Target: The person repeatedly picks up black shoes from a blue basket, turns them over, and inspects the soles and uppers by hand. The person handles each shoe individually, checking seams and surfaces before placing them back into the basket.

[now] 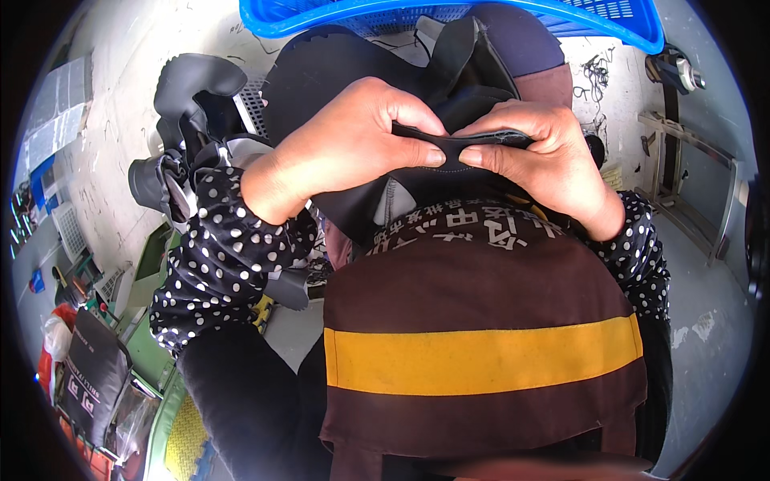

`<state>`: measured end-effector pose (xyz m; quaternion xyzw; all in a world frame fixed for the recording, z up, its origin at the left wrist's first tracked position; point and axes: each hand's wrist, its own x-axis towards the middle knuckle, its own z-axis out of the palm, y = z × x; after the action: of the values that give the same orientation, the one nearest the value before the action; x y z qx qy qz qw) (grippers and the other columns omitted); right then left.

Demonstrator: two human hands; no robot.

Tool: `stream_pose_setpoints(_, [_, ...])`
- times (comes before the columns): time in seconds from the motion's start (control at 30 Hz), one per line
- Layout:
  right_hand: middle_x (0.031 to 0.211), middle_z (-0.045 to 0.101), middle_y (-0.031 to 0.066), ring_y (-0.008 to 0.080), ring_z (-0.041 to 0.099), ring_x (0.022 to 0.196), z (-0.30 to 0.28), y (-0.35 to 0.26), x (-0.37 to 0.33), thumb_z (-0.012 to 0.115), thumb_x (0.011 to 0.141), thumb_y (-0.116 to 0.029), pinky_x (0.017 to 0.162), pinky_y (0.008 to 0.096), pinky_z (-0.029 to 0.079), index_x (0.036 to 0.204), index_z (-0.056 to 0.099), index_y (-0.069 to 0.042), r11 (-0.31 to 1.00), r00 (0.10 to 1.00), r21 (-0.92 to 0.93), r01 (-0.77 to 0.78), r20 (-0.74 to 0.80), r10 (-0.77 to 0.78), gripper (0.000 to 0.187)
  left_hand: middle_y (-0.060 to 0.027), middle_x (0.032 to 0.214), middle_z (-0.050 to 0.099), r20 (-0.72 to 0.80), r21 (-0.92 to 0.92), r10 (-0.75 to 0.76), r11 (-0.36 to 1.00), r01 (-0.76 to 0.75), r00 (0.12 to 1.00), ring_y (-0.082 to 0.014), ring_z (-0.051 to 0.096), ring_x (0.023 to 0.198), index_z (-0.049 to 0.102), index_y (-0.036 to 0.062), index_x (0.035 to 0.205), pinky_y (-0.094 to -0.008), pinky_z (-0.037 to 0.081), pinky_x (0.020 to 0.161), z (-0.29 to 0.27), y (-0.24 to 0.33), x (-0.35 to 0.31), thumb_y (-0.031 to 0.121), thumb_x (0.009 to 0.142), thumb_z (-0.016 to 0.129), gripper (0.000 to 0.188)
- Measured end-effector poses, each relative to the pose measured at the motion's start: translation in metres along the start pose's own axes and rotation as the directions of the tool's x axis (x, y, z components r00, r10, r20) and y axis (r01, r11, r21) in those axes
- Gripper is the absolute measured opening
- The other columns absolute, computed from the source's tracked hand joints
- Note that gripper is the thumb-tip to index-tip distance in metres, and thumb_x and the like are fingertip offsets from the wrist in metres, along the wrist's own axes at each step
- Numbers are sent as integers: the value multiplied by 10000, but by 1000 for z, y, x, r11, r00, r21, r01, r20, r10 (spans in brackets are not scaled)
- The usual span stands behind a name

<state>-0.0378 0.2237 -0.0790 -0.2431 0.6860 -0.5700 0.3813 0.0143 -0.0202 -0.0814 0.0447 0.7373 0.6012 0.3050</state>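
Between both hands a black stitched leather piece (429, 178) is held by its edge above my lap. My left hand (341, 148) pinches the edge between thumb and fingers. Facing it, my right hand (539, 148) grips the same edge, and the two thumb tips almost meet along a line of stitching. Past the right fingers a greyish cut edge or lining shows. More black leather (321, 72) spreads out behind the hands; whether it is all one piece I cannot tell. The undersides of the fingers are hidden.
A blue plastic basket (345, 18) stands at the far side. More black leather pieces (196, 100) are heaped at the left. A dark brown apron (481, 280) with a yellow band covers my lap. To the right is a metal frame (698, 136); a black bag (92, 377) lies lower left.
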Motion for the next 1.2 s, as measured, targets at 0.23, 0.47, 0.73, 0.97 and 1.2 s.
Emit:
stream_pose_setpoints(0.23, [888, 762, 50, 61, 675, 810, 3, 2, -2, 770, 914, 3, 713, 235, 539, 1028, 784, 5, 999, 1000, 31, -15, -23, 16, 114, -53, 966, 769, 47, -56, -119, 991, 122, 992, -97, 688, 908, 772, -13, 1097, -258, 547, 840, -5, -1, -2, 86, 893, 804, 228])
stream_pose_setpoints(0.47, [885, 757, 42, 62, 679, 825, 3, 2, -4, 787, 897, 11, 729, 235, 548, 1012, 778, 9, 1000, 999, 7, -12, -52, 13, 116, -49, 920, 758, 114, 21, -173, 985, 171, 978, -89, 663, 871, 765, -24, 1102, -264, 535, 818, -11, 2, 3, 133, 932, 758, 232])
stream_pose_setpoints(0.73, [895, 754, 42, 80, 700, 836, 3, 9, -6, 807, 877, 12, 750, 241, 560, 1004, 775, 6, 999, 997, 7, 53, -53, -53, 131, -25, 790, 720, 124, 48, -241, 970, 237, 962, -79, 624, 769, 772, -31, 961, -256, 497, 735, 3, -2, 11, 77, 811, 833, 195])
stream_pose_setpoints(0.97, [881, 752, 29, 59, 684, 850, -5, 3, -2, 809, 870, 18, 751, 230, 553, 1011, 767, 4, 992, 993, -52, -115, 12, 116, 148, -25, 729, 699, -150, 86, -193, 975, 207, 970, -70, 616, 713, 729, -2, 819, -256, 468, 653, 18, 7, 2, 14, 771, 835, 117])
stream_pose_setpoints(1.2, [894, 767, 84, 117, 712, 839, 0, -4, 0, 811, 862, 1, 735, 290, 558, 1005, 771, 5, 1000, 999, -16, -10, 44, 10, 149, -41, 760, 677, -323, 234, 142, 970, -67, 936, -110, 623, 702, 698, 0, 800, -271, 472, 632, 29, 7, -12, -51, 735, 827, 153])
